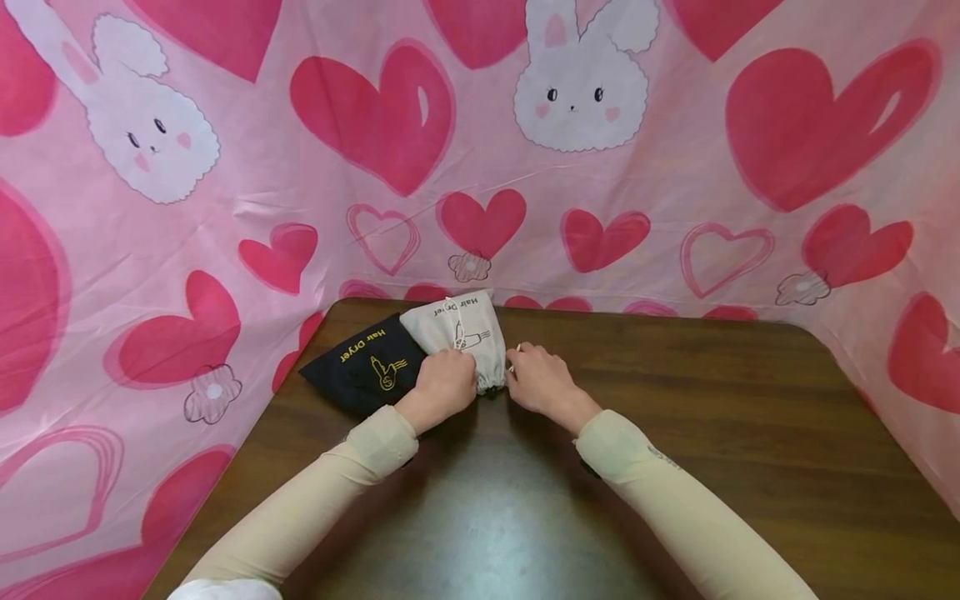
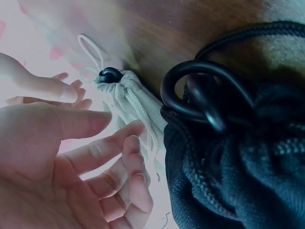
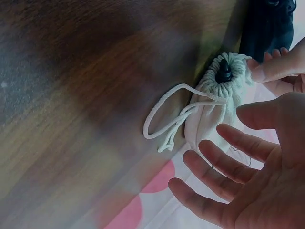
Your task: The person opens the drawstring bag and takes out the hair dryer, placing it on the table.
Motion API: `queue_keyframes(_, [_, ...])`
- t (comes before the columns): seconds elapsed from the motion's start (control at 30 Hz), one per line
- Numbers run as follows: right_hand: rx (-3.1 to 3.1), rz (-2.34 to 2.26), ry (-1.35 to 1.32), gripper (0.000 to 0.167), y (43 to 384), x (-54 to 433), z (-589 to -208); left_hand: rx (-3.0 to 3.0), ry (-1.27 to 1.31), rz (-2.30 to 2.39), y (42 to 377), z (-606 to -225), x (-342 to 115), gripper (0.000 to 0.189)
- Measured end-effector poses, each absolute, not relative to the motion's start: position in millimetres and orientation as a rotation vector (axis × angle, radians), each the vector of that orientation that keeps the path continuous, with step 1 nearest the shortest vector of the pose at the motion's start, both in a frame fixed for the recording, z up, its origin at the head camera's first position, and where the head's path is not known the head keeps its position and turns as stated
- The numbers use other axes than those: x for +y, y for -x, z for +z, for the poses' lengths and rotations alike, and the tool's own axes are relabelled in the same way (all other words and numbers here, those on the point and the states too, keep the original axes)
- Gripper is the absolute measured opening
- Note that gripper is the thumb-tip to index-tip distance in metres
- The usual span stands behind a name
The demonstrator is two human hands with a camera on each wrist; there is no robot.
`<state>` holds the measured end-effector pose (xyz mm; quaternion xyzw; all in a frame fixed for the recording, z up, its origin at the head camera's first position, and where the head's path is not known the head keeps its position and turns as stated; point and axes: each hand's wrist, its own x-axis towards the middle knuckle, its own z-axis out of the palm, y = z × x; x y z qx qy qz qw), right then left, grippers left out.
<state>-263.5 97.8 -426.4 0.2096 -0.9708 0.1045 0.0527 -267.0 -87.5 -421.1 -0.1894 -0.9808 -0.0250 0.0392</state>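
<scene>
A white drawstring bag (image 1: 483,337) printed "Hair Dryer" lies on the table, its gathered mouth toward me. A black end (image 3: 224,71) shows in that mouth. White cords (image 3: 167,119) loop out onto the tabletop. My left hand (image 1: 447,383) is at the bag's left side, thumb and fingers loosely bent with nothing between them in the left wrist view. On the other side, my right hand (image 1: 543,379) has its fingers spread and apart, beside the bag and cords. A black drawstring bag (image 1: 367,367) lies to the left, with a black ring (image 2: 190,90) at its mouth.
The brown wooden table (image 1: 690,400) extends to the right and toward me. A pink cloth (image 1: 660,175) with hearts and rabbits hangs behind the table and along its sides. The bags sit close to the back left edge.
</scene>
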Motion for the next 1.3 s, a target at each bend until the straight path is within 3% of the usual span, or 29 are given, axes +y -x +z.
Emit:
queue_keyframes(0.43, [-2.932,0.3,-0.637,0.011,265,93,-432,-2.999,0.574,-0.061,268,-427,-89,0.025])
queue_keyframes(1.3, [-2.895,0.346,-0.629,0.021,268,88,-439,-3.074,0.514,-0.067,268,-427,-84,0.025])
